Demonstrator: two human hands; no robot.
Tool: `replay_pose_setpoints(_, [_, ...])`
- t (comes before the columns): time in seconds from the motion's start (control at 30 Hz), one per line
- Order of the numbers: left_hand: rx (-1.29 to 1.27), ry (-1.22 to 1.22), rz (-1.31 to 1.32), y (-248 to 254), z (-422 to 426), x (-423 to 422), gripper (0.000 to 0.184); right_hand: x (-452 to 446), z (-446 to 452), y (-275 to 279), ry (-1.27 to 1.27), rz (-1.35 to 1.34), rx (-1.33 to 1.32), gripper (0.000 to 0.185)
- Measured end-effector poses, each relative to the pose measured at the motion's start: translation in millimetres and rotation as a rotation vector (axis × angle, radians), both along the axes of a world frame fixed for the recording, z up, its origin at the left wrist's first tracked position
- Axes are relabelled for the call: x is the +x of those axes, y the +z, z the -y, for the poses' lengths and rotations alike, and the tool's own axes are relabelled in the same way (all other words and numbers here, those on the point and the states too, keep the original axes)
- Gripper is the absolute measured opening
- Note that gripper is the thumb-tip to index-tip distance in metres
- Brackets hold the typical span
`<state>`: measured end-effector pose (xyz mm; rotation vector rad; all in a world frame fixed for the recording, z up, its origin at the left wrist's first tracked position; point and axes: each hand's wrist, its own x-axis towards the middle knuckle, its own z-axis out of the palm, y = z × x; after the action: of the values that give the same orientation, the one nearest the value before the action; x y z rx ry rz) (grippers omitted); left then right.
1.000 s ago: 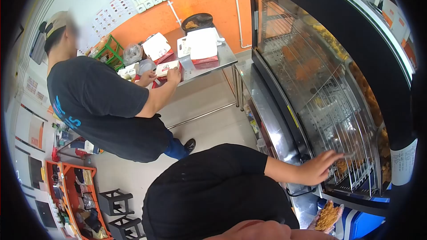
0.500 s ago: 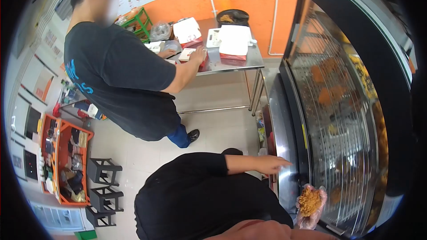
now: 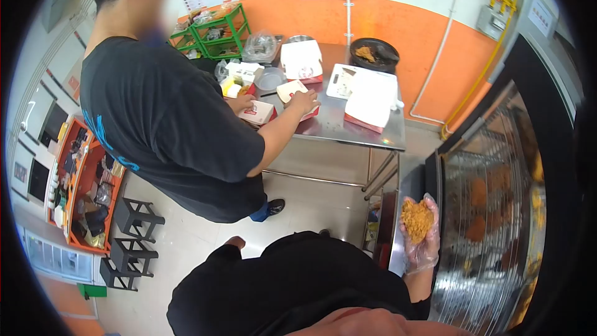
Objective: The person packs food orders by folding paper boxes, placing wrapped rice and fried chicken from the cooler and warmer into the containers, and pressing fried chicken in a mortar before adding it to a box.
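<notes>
My right hand [image 3: 424, 236], in a clear plastic glove, is closed around a piece of fried chicken [image 3: 417, 220] with a golden, crumbly crust. It is raised beside the glass front of the display cabinet [image 3: 479, 224]. My left hand [image 3: 236, 242] shows only in small part beyond my black sleeve, low in the middle of the view. Its fingers are hidden, and whether it holds anything cannot be made out.
A co-worker in a dark T-shirt [image 3: 168, 112] stands ahead on the left, both hands at red-and-white boxes [image 3: 298, 94] on a steel table [image 3: 336, 118]. A black bowl [image 3: 374, 55] sits at the back. Black stools [image 3: 138, 218] and an orange shelf [image 3: 81, 186] stand left.
My left hand has drawn back from the cabinet's edge to my left side. My right hand has risen with the fried chicken. The view has turned, showing more of the back wall.
</notes>
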<state>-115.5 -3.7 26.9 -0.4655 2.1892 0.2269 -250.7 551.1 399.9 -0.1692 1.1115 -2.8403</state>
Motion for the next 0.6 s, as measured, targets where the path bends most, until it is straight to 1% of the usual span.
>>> replay_pose_setpoints(0.03, [-0.039, 0.155, -0.009, 4, 3, 10, 0.035, -21, 6, 0, 0.019, 0.004, -0.004, 0.077])
replay_pose_setpoints(0.1, [-0.064, 0.281, 0.027, 7, 0, 16, 0.033, -56, 17, -4, 0.093, -0.044, -0.060, 0.076])
replay_pose_setpoints(0.13, [-0.001, -0.153, 0.067, -29, 11, 19, 0.033, -74, 22, -7, 0.122, -0.049, -0.088, 0.076])
replay_pose_setpoints(0.17, [0.067, -0.585, 0.103, -45, 16, 26, 0.034, -90, 26, -8, 0.145, -0.040, -0.095, 0.076])
replay_pose_setpoints(0.23, [0.079, -0.506, -0.058, -51, -5, 30, 0.033, -124, 34, -9, 0.146, -0.024, -0.094, 0.075])
replay_pose_setpoints(0.3, [0.309, 0.088, -0.111, -69, -22, 33, 0.044, -165, 35, -15, 0.187, -0.017, -0.080, 0.077])
replay_pose_setpoints(0.33, [0.377, 0.415, -0.112, -68, -39, 35, 0.045, -186, 35, -16, 0.174, -0.024, -0.072, 0.080])
replay_pose_setpoints(0.37, [0.412, 0.657, -0.091, -60, -55, 34, 0.045, -207, 35, -16, 0.161, -0.031, -0.063, 0.083])
replay_pose_setpoints(0.4, [0.438, 0.788, -0.070, -49, -72, 33, 0.046, -229, 36, -12, 0.144, -0.062, -0.033, 0.087])
replay_pose_setpoints(0.43, [0.461, 0.868, -0.049, -40, -86, 33, 0.047, -253, 36, -11, 0.107, -0.103, 0.000, 0.090])
replay_pose_setpoints(0.5, [0.490, 0.990, -0.017, -27, -104, 30, 0.048, -304, 27, -16, 0.182, -0.228, -0.127, 0.077])
replay_pose_setpoints(0.53, [0.500, 1.041, -0.003, -21, -113, 26, 0.049, -329, 24, -15, 0.217, -0.225, -0.132, 0.077])
replay_pose_setpoints(0.6, [0.518, 1.134, 0.011, -11, -129, 14, 0.050, -379, 19, -10, 0.187, -0.240, -0.119, 0.080])
